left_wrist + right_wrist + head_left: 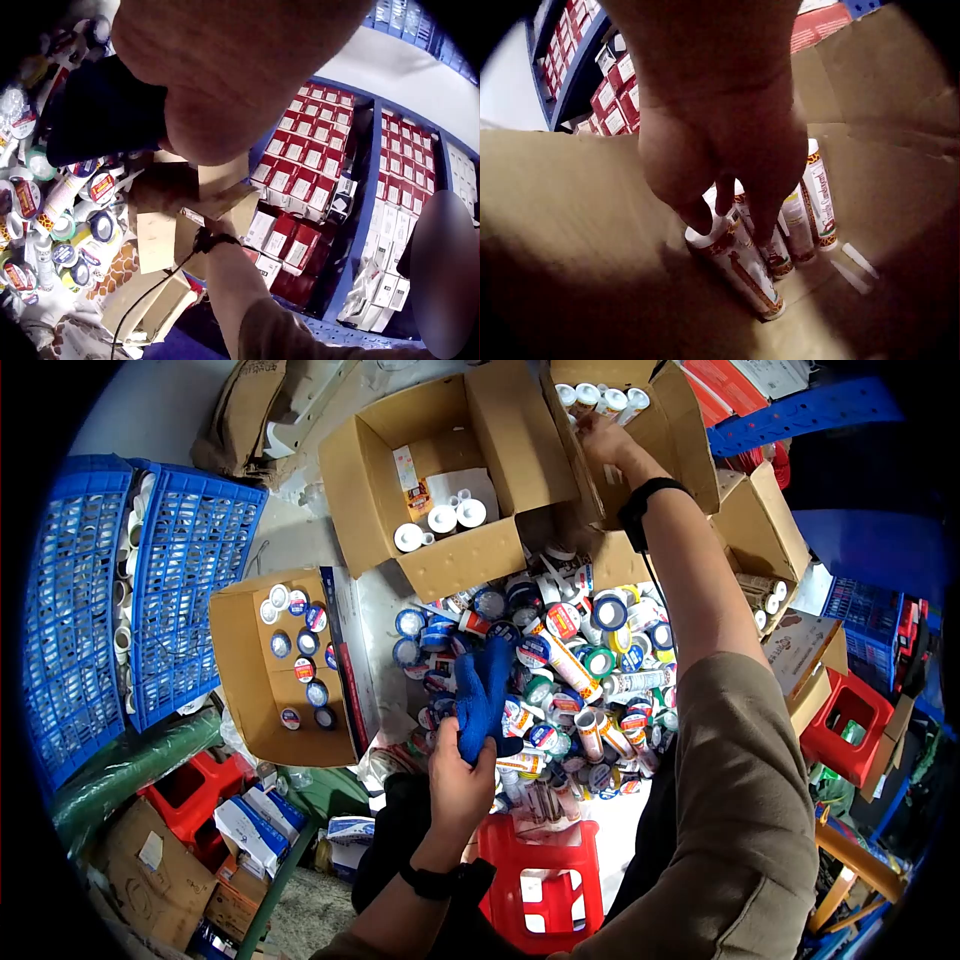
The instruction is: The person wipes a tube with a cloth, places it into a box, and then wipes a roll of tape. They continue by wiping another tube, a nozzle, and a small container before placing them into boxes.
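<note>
My left hand [462, 785] grips a blue knitted glove [478, 705] by its lower end, fingers and thumb around it, above a heap of tape rolls and tubes [580, 670]. The left wrist view shows the glove as a dark shape [109, 112] beside the hand. At the upper right, my right hand [608, 445] reaches down into a cardboard box [665, 435] with several white sealant cartridges [612, 402] standing in a row. In the right wrist view, its thumb and fingers pinch the white rim of the nearest cartridge [742, 274]; the other fingers overlap the neighbouring cartridges.
Another open carton [365, 485] holds a few white-topped tubes. A box of tape rolls [250, 700] stands at left, by blue crates [190, 590]. A red stool [500, 880] is in front of me. Shelves of red-and-white boxes [304, 150] stand beyond. Thin white nozzles [859, 259] lie beside the cartridges.
</note>
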`<state>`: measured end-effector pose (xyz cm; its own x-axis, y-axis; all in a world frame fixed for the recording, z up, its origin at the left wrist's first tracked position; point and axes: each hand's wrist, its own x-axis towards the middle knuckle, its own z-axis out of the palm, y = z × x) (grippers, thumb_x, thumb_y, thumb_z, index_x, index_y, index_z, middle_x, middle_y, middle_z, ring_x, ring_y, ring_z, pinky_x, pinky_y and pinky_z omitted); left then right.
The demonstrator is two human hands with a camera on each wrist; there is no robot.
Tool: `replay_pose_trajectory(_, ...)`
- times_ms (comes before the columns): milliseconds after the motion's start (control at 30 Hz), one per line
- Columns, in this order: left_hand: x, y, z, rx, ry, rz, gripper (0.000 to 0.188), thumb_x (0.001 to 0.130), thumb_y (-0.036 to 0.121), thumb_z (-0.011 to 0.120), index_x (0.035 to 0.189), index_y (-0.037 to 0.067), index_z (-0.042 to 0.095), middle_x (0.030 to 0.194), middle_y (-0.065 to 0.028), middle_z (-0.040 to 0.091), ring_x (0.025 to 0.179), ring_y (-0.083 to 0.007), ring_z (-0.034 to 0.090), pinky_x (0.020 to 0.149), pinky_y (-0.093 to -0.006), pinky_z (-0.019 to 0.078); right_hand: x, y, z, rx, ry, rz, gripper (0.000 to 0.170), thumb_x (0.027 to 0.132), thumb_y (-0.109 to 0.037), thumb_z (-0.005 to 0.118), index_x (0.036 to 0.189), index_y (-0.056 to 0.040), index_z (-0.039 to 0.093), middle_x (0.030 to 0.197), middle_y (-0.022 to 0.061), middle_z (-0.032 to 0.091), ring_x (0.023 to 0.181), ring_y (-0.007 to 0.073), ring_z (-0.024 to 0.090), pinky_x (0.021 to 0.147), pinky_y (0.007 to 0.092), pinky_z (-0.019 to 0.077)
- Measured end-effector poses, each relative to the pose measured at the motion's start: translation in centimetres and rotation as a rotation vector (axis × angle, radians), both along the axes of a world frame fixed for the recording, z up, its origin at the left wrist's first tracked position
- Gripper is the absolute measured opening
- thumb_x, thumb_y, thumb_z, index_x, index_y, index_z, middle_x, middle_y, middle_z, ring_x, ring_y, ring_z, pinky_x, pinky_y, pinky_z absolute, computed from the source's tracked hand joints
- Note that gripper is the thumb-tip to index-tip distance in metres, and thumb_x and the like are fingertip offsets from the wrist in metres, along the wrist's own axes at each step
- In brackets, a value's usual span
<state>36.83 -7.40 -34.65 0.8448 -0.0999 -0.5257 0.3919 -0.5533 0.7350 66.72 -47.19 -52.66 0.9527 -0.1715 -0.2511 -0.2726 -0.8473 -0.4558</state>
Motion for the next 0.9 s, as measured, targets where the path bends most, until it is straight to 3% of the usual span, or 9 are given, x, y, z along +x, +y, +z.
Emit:
replay_pose_trajectory(67, -0.5, 0.3, -0.5, -0.032, -0.011, 0.020, 0.021, 0.087, 0.007, 0.063, 0.104, 0.000, 0.052, 0.085, -0.0210, 0.064, 0.075, -0.0329, 0.065, 0.069, -0.0408, 0.0488, -0.9, 0.2, 1.8, 0.007, 0.017, 0.039, 0.045, 0.089, -0.020, 0.052, 0.129, 0.0007, 0.056, 0.129, 0.0237, 0.058, 0.118, 0.0360, 0.057, 0.100, 0.0396, 0.0450)
replay_pose_trajectory(167, -1.2, 0.7, -0.8, -0.054, -0.035, 0.040, 0.022, 0.087, 0.007, 0.063, 0.104, -0.001, 0.052, 0.086, -0.0210, 0.064, 0.076, -0.0329, 0.065, 0.070, -0.0410, 0.0490, 0.2, -2.5, -4.2, -0.060, 0.024, 0.000, 0.052, 0.085, -0.017, 0.054, 0.136, -0.0052, 0.052, 0.131, 0.0226, 0.058, 0.123, 0.0348, 0.055, 0.103, 0.0386, 0.0437)
replay_pose_trajectory(300, -1.6, 0.8, -0.7, -0.070, -0.050, 0.061, 0.025, 0.087, 0.006, 0.063, 0.107, -0.001, 0.052, 0.088, -0.0209, 0.065, 0.079, -0.0331, 0.066, 0.072, -0.0406, 0.0496, -1.5, -1.9, -2.6, -0.009, 0.005, 0.143, 0.052, 0.086, -0.015, 0.047, 0.137, -0.0052, 0.051, 0.136, 0.0220, 0.054, 0.125, 0.0354, 0.053, 0.105, 0.0388, 0.0422)
replay_pose_trajectory(467, -2.7, 1.0, -0.6, -0.064, -0.067, 0.061, 0.025, 0.087, 0.006, 0.064, 0.109, -0.001, 0.052, 0.091, -0.0206, 0.065, 0.082, -0.0325, 0.066, 0.074, -0.0399, 0.0498, -4.1, 0.1, 0.7, 0.240, 0.055, -0.087, 0.050, 0.086, -0.016, 0.052, 0.133, 0.0008, 0.053, 0.130, 0.0220, 0.059, 0.117, 0.0320, 0.057, 0.100, 0.0361, 0.0430)
replay_pose_trajectory(567, -2.6, 1.1, 0.0, -0.029, -0.039, 0.036, 0.026, 0.088, 0.007, 0.064, 0.110, -0.001, 0.052, 0.091, -0.0200, 0.065, 0.082, -0.0315, 0.066, 0.074, -0.0398, 0.0499, -5.3, 1.1, 0.5, 0.059, 0.060, -0.026, 0.051, 0.085, -0.020, 0.059, 0.132, -0.0025, 0.056, 0.125, 0.0187, 0.064, 0.113, 0.0294, 0.060, 0.097, 0.0363, 0.0453)
replay_pose_trajectory(600, -2.7, 1.3, 0.0, -0.033, -0.015, 0.045, 0.023, 0.090, 0.004, 0.062, 0.110, 0.000, 0.052, 0.093, -0.0141, 0.063, 0.084, -0.0224, 0.062, 0.077, -0.0345, 0.0484, -4.5, -0.7, -3.8, 0.120, 0.032, 0.102, 0.060, 0.084, -0.019, 0.047, 0.142, -0.0025, 0.046, 0.141, 0.0222, 0.049, 0.133, 0.0342, 0.045, 0.109, 0.0396, 0.0379)
replay_pose_trajectory(633, -2.8, 1.4, 0.0, -0.035, 0.009, 0.052, 0.020, 0.091, 0.002, 0.060, 0.110, 0.000, 0.052, 0.094, -0.0082, 0.062, 0.085, -0.0134, 0.058, 0.079, -0.0292, 0.0469, -4.8, -0.2, -3.1, 0.121, 0.032, 0.104, 0.060, 0.084, -0.019, 0.047, 0.142, -0.0025, 0.046, 0.141, 0.0222, 0.049, 0.133, 0.0342, 0.045, 0.109, 0.0396, 0.0379)
replay_pose_trajectory(833, -2.4, 0.8, -0.4, -0.072, 0.082, 0.122, 0.020, 0.092, -0.001, 0.059, 0.110, 0.001, 0.053, 0.096, -0.0058, 0.062, 0.086, -0.0115, 0.057, 0.081, -0.0267, 0.0462, -7.3, -0.5, -4.1, 0.030, 0.347, 0.232, 0.044, 0.075, -0.008, 0.060, 0.118, 0.0015, 0.066, 0.121, 0.0243, 0.063, 0.113, 0.0356, 0.062, 0.091, 0.0416, 0.0511)
replay_pose_trajectory(900, -2.5, 0.0, -0.7, -0.112, 0.032, 0.141, 0.022, 0.091, 0.005, 0.062, 0.109, -0.001, 0.051, 0.090, -0.0119, 0.063, 0.075, -0.0160, 0.061, 0.069, -0.0325, 0.0490, -6.8, -1.4, -4.6, -0.089, 0.632, 0.341, 0.034, 0.082, -0.026, 0.063, 0.108, -0.0052, 0.068, 0.104, 0.0114, 0.069, 0.087, 0.0234, 0.062, 0.071, 0.0377, 0.0503)
